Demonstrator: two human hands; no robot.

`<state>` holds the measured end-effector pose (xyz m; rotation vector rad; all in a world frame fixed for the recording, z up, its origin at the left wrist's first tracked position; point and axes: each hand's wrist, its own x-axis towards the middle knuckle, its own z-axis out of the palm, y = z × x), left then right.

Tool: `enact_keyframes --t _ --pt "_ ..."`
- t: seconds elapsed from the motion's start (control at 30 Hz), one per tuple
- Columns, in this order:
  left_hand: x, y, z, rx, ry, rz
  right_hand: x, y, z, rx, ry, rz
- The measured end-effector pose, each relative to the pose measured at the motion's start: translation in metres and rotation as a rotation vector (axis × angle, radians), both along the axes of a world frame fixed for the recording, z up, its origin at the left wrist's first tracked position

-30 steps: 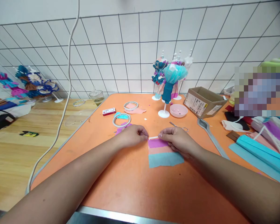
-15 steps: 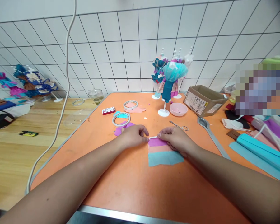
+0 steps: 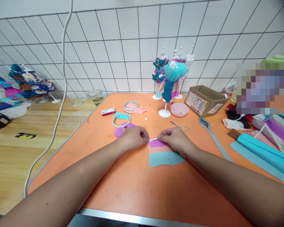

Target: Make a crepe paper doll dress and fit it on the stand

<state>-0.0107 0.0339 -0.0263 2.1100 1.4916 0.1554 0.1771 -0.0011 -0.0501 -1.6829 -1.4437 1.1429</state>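
A small stack of paper strips (image 3: 164,154), purple on top, then pink, then blue, lies flat on the orange table (image 3: 132,186). Along its far purple edge runs a thin white tape strip (image 3: 153,139). My left hand (image 3: 132,137) pinches the left end of that strip with thumb and forefinger. My right hand (image 3: 175,139) pinches the right end and rests on the paper's right side. A purple paper scrap (image 3: 119,130) lies just behind my left hand.
Two tape rolls (image 3: 121,119) and a red box (image 3: 108,111) lie behind my hands; small scissors (image 3: 180,126), a pink bowl (image 3: 179,109), paper-dressed mannequin stands (image 3: 170,80) and a cardboard box (image 3: 204,100) stand farther back. Blue paper rolls (image 3: 262,151) lie right. A white cable (image 3: 59,107) hangs left.
Both hands stay pinched on the white strip at the paper's top edge; the view has shifted slightly, and the hands have barely moved.
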Motion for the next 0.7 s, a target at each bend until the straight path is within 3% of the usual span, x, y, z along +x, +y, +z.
enact_keyframes --t 0.17,0.27,0.47,0.7 --pt "-0.001 0.0 0.001 0.008 0.023 0.003 -0.001 0.001 -0.001 0.037 -0.075 0.011" --pt "0.001 -0.002 -0.002 0.092 -0.014 0.033 -0.002 0.0 0.001 0.048 -0.112 0.011" --pt "0.01 -0.008 -0.01 0.189 -0.009 -0.033 -0.003 0.0 0.004 0.047 -0.155 -0.003" --pt "0.001 -0.002 -0.006 0.031 -0.116 -0.035 -0.002 0.0 0.004 0.053 -0.187 -0.019"
